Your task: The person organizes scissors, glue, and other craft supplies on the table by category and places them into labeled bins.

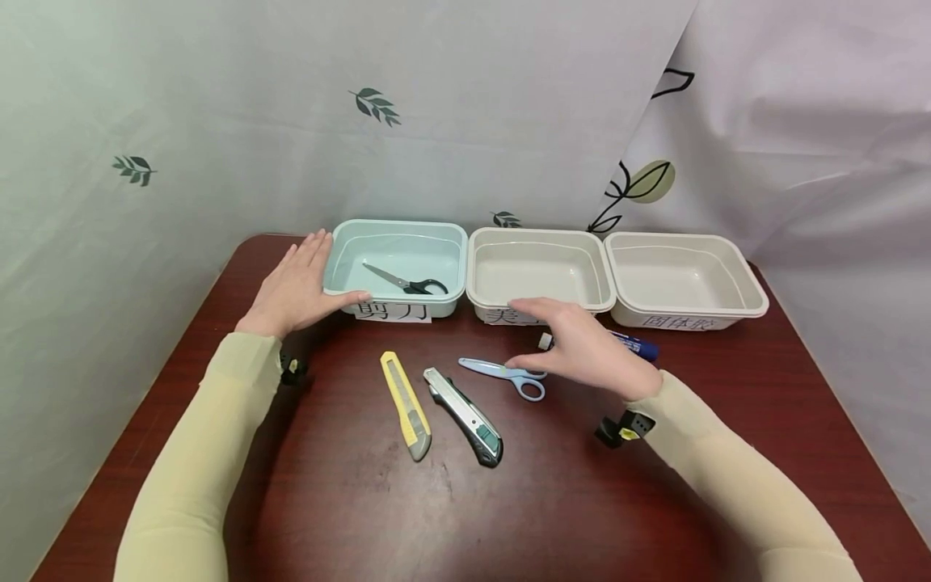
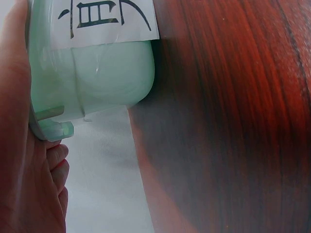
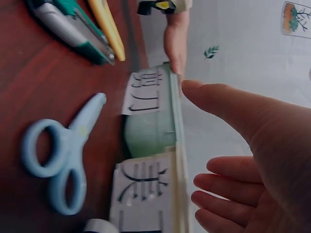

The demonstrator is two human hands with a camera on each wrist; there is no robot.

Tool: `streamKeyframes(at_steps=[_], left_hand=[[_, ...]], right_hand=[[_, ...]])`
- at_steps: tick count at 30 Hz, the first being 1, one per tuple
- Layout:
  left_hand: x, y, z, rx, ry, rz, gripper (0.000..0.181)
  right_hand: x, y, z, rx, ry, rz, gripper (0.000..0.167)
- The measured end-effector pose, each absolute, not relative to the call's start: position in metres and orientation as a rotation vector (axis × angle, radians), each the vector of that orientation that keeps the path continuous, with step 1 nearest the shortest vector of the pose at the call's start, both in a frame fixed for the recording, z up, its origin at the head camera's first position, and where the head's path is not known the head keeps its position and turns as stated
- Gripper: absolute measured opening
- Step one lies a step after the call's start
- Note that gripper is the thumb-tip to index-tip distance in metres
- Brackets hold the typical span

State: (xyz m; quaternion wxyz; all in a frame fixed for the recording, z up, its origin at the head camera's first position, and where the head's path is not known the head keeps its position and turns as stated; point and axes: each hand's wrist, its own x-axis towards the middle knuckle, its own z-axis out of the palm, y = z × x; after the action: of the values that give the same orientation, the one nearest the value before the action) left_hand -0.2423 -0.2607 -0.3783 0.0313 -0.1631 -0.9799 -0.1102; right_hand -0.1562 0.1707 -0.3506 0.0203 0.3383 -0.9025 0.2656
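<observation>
My left hand (image 1: pixel 296 284) rests on the left end of the pale teal bin (image 1: pixel 461 250), thumb along its front rim, fingers extended. Inside that bin lies a pair of black-handled scissors (image 1: pixel 420 286). My right hand (image 1: pixel 585 352) hovers, fingers apart and holding nothing, before the middle beige bin (image 1: pixel 538 271). Below and left of it, light blue scissors (image 3: pixel 73 145) lie on the table. A blue tube (image 1: pixel 642 347) with a white end (image 1: pixel 545 341) is partly hidden behind the right hand. Two utility knives, one yellow (image 1: pixel 404 404) and one silver and green (image 1: pixel 464 416), lie nearer me.
Another beige bin (image 1: pixel 684 279) stands at the right end of the row. Each bin has a paper label with handwritten characters on its front. The dark red wooden table (image 1: pixel 349 517) meets a pale leaf-patterned curtain (image 1: pixel 451 105) at the back.
</observation>
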Motion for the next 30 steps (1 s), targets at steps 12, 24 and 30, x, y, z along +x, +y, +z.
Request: streamKeyframes(at_steps=[12,24,30], left_hand=[[-0.242,-0.261,-0.378,-0.497,-3.017,-0.345,0.12],[-0.242,-0.262,-0.38,-0.492,-3.016,-0.348,0.12],[-0.242,-0.262,-0.38,-0.496,-3.011,-0.352,0.12]], right_hand=[[-0.133,0.181,-0.372,1.038,-2.783,0.868,0.078],[-0.125,0.187,-0.398,1.004,-2.868,0.814,0.077],[-0.124,0.188,-0.403,1.004,-2.86,0.778,0.076]])
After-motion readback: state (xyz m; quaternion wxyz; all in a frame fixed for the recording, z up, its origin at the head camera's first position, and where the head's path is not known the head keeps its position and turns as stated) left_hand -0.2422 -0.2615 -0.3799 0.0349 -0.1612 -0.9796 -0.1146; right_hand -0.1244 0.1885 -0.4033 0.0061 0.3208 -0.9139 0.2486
